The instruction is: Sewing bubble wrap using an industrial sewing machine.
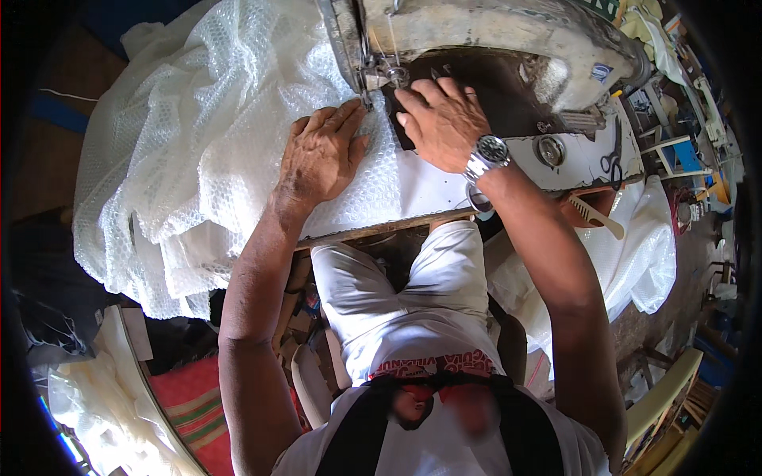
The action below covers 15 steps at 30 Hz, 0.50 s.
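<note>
A large sheet of clear bubble wrap (222, 135) is bunched over the left of the sewing machine table, its right edge running beside the needle area. My left hand (324, 152) lies on the wrap with fingers stretched toward the presser foot (367, 99). Above both hands arches the worn, pale sewing machine (492, 32). My right hand (446, 125), wearing a metal watch (487, 155), rests with fingers apart on the dark machine bed, right of the presser foot. Its fingertips are close to the round thread tensioner (397, 75).
Black scissors (612, 155) and a small round metal dish (549, 150) lie on the white tabletop (520, 170) at right. Below its edge, a cream-coloured comb (597, 217) sticks out of a brown holder. More bubble wrap (635, 254) hangs at right. A red striped cloth (186, 404) is at lower left.
</note>
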### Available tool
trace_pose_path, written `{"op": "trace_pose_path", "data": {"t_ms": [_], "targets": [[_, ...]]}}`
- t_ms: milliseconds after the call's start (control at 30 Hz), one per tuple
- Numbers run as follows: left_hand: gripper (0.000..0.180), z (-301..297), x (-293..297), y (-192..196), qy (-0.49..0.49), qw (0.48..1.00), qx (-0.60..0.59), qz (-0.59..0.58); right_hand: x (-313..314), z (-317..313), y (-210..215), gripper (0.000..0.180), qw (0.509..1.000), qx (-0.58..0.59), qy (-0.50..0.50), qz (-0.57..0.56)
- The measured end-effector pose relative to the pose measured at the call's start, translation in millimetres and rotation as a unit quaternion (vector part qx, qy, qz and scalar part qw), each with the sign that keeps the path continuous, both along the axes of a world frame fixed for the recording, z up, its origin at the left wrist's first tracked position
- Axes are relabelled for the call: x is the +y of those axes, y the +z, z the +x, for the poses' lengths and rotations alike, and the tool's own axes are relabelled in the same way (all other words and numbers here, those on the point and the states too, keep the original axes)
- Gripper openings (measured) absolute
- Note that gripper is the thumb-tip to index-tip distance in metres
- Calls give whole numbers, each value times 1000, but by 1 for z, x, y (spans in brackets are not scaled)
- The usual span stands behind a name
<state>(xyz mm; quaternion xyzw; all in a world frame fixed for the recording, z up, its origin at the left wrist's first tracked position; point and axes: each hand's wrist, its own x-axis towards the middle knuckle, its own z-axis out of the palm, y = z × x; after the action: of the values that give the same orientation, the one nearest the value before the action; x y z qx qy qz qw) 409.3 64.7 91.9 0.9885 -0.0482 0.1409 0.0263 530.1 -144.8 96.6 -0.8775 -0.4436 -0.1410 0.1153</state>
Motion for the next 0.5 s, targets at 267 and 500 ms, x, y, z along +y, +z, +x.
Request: {"op": "trace_pose_path", "data": {"t_ms": [267, 500], "targets": [[50, 3, 18, -3, -53, 997, -4, -50, -66, -56, 2, 34, 993, -6, 2, 118], [53, 11, 37, 9, -118, 991, 32, -45, -73, -78, -9, 38, 996, 29, 34, 81]]}}
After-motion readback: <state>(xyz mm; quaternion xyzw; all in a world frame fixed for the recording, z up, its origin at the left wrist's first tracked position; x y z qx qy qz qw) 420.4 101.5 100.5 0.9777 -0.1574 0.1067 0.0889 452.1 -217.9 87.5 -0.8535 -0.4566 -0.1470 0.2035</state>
